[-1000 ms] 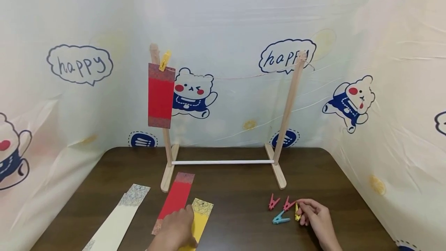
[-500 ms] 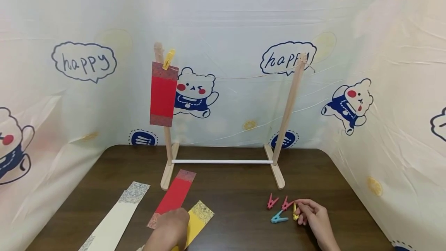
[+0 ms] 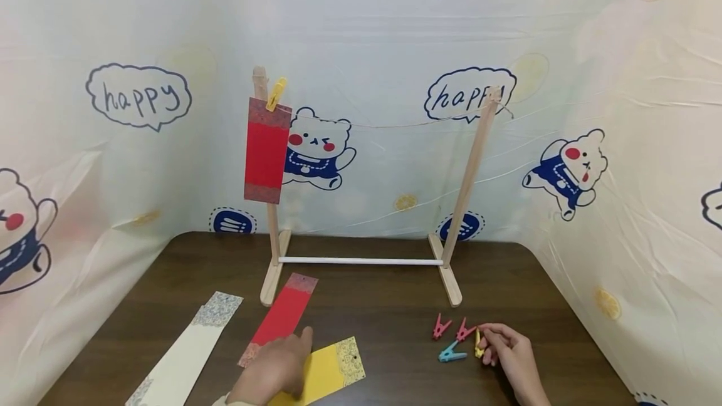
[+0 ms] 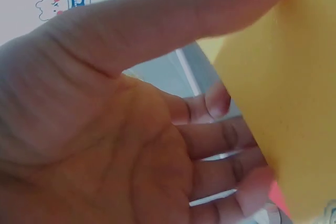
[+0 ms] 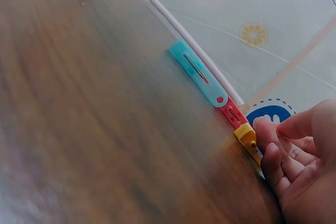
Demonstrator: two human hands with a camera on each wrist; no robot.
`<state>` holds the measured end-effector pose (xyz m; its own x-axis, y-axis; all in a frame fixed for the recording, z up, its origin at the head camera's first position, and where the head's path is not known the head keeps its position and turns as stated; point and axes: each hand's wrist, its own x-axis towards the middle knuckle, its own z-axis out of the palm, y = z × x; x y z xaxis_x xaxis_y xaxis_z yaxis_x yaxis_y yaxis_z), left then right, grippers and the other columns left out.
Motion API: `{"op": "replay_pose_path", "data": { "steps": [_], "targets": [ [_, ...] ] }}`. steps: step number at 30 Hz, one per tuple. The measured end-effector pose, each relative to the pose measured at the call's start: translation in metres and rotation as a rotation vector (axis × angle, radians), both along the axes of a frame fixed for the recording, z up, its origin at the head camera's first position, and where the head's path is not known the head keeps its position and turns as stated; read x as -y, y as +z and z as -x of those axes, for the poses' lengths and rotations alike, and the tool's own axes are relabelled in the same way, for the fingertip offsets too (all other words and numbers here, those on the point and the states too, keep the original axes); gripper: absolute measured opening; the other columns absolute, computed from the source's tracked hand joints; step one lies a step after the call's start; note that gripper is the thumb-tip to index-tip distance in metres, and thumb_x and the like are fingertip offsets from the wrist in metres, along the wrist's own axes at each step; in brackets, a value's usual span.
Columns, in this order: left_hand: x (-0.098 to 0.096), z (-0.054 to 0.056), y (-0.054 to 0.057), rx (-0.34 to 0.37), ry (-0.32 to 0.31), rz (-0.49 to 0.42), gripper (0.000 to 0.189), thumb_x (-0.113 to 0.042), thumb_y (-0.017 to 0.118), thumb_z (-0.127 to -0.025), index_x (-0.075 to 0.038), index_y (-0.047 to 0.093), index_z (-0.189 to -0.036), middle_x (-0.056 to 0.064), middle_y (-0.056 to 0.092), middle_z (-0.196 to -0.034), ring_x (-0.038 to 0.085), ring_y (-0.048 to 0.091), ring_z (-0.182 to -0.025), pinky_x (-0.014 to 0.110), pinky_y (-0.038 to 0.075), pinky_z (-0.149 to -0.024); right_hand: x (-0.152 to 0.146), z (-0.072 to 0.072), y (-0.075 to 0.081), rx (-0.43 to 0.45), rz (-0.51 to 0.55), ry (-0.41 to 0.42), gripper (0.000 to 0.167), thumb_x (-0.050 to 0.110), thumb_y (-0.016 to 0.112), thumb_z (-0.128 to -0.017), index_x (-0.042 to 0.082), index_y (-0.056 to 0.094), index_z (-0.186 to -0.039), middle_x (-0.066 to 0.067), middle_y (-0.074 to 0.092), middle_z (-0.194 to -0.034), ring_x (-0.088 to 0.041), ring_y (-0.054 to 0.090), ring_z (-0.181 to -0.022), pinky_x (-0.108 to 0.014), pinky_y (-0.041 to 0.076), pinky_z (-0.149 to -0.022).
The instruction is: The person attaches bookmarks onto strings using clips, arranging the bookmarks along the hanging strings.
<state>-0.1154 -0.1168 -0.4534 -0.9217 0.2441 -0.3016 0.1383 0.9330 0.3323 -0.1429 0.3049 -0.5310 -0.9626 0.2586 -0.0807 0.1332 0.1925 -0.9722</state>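
Observation:
My left hand (image 3: 276, 362) holds a yellow card strip (image 3: 324, 373) with a speckled, holed end just above or on the table. In the left wrist view the thumb lies on one face of the strip (image 4: 299, 77), with several fingertips behind it. At the right, my right hand (image 3: 512, 356) has its fingertips on a small yellow clothespin (image 3: 478, 344), which they seem to pinch. Two pink clothespins (image 3: 440, 327) and a blue clothespin (image 3: 451, 352) lie just left of it. A red strip (image 3: 284, 317) lies partly behind the left hand.
A wooden stand (image 3: 469, 187) with a string (image 3: 389, 126) stands at the back. Another red strip (image 3: 265, 155) hangs at its left post under a yellow clothespin (image 3: 276, 94). Overlapping cream strips (image 3: 183, 356) lie at the left on the dark table (image 3: 389, 312).
The yellow strip's speckled end has swung rightward and toward the front, turning clockwise under my left hand. My right hand and the clothespins have stayed in place. The head view has shifted slightly.

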Motion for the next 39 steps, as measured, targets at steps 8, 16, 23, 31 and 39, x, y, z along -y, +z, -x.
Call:
{"op": "replay_pose_path", "data": {
  "steps": [8,16,23,31,39],
  "targets": [
    [0.004,0.004,0.006,-0.039,-0.116,-0.084,0.042,0.007,0.077,-0.07,-0.004,0.065,-0.109,0.003,0.059,-0.085,0.018,0.046,-0.071,0.036,0.045,-0.062,-0.003,-0.002,0.004,-0.076,-0.211,-0.148,0.03,0.016,0.065,-0.098,0.002,0.064,-0.124,-0.015,0.068,-0.112,-0.004,0.059,-0.086,-0.018,0.048,-0.07],
    [0.01,0.008,0.014,-0.153,-0.224,-0.162,0.019,0.007,0.068,-0.078,-0.005,0.067,-0.092,-0.001,0.057,-0.072,0.012,0.045,-0.062,0.029,0.041,-0.054,-0.011,-0.006,0.006,-0.024,-0.422,0.081,0.037,0.006,0.069,-0.088,0.008,0.067,-0.124,-0.012,0.064,-0.126,-0.02,0.055,-0.111,-0.027,0.046,-0.085],
    [0.011,0.011,0.018,-0.155,-0.236,-0.248,0.018,0.001,0.071,-0.084,-0.004,0.068,-0.102,-0.006,0.049,-0.064,0.009,0.041,-0.056,0.025,0.038,-0.05,-0.014,-0.007,0.007,-0.04,-0.498,0.1,0.032,0.004,0.075,-0.083,0.011,0.072,-0.114,-0.007,0.068,-0.116,-0.018,0.057,-0.105,-0.028,0.047,-0.083],
    [0.014,0.016,0.026,-0.323,-0.258,-0.334,0.021,-0.006,0.074,-0.087,-0.001,0.067,-0.106,-0.006,0.058,-0.074,0.005,0.049,-0.064,0.025,0.045,-0.057,-0.014,-0.007,0.003,-0.105,-0.511,0.097,0.029,0.0,0.079,-0.08,0.008,0.074,-0.106,-0.003,0.071,-0.099,-0.01,0.058,-0.086,-0.023,0.048,-0.072],
    [0.02,0.018,0.039,-0.457,-0.22,-0.437,0.011,-0.008,0.073,-0.088,-0.01,0.063,-0.092,-0.009,0.049,-0.071,0.003,0.045,-0.065,0.025,0.045,-0.061,-0.015,-0.006,0.002,-0.086,-0.534,0.116,0.033,-0.003,0.08,-0.077,0.009,0.073,-0.107,0.002,0.07,-0.09,-0.006,0.057,-0.081,-0.023,0.047,-0.07]
  ]
}}
